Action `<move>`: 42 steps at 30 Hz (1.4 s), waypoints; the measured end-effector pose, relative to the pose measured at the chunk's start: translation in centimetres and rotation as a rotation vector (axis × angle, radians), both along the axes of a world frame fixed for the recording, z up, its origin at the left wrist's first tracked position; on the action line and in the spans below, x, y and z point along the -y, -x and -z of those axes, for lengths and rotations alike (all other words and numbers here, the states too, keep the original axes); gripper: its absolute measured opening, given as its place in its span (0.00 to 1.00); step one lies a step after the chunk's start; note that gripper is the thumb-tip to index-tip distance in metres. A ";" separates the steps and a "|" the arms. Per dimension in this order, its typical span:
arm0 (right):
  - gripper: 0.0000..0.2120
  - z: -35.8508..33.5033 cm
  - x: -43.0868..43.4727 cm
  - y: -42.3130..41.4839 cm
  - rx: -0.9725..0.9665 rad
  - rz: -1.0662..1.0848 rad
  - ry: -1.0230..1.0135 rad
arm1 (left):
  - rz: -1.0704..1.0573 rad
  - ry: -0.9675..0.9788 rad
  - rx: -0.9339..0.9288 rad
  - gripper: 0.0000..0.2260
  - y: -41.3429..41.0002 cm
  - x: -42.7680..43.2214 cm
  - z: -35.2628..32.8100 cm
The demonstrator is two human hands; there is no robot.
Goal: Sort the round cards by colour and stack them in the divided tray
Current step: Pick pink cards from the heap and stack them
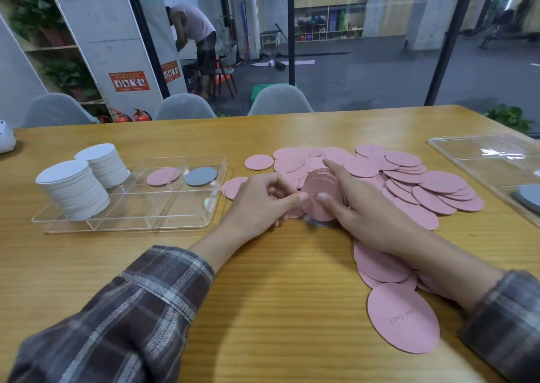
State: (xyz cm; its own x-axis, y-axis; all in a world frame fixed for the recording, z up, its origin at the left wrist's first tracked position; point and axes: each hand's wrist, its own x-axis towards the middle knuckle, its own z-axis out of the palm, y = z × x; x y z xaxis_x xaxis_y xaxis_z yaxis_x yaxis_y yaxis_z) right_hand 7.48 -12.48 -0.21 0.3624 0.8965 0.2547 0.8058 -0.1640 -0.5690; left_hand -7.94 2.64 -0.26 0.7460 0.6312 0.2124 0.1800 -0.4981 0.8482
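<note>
Gripping status: both hands are on one pink bundle point(318, 198) of round cards, held on edge just above the table point(277, 295), mid-frame.

- left hand point(263, 198): fingers curled round the bundle's left side, thumb tip pressed on the near face.
- right hand point(362, 207): thumb on the near face, index finger laid along the top edge, other fingers wrapped behind. The two thumbs almost touch.
- A grey edge shows under the bundle; can't tell what it is.

Divided tray point(125, 225): clear plastic, left of the hands, apart from them.
- two white stacks point(74, 189), tall, in the left-end compartments, one far, one near; both lean slightly.
- single pink card point(163, 176) lying flat in a far-row compartment.
- single grey card point(201, 176) flat in the far-row compartment next to it, on the right.
- Remaining compartments hold no cards that I can see.

Loose pink pile point(409, 184): spread out and overlapping on the table, behind and to the right of the hands. More pink cards lie under the right forearm, and one large-looking near card point(403, 318) has faint handwriting, unreadable.

Second clear tray point(467, 154) sits at the right edge, with another grey disc point(530, 195) partly cut off by the frame. Plaid sleeves point(146, 295) are on both arms.
</note>
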 end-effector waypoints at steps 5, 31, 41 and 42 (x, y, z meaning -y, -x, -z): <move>0.31 -0.2 0.1 -0.2 -0.024 0.043 -0.023 | -0.132 -0.377 -0.024 0.05 1.0 -1.4 -0.5; 0.29 -0.7 0.5 -0.1 -0.052 0.128 -0.091 | 0.071 -0.398 -0.256 0.22 1.6 -1.3 -0.8; 0.29 -0.8 0.6 -0.2 -0.061 0.131 -0.077 | -0.129 -0.496 -0.336 0.22 2.4 -2.7 -1.5; 0.29 -0.8 0.6 -0.1 -0.064 0.129 -0.071 | -0.127 -0.508 -0.330 0.21 2.3 -2.8 -1.4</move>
State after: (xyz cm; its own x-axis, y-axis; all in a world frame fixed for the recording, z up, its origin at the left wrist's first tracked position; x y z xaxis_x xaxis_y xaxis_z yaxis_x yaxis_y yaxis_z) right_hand 7.60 -13.09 0.59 0.4910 0.8220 0.2884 0.7424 -0.2215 -0.6323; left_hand -10.25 5.39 1.19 0.7492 0.6000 0.2807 0.4771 -0.7827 0.3997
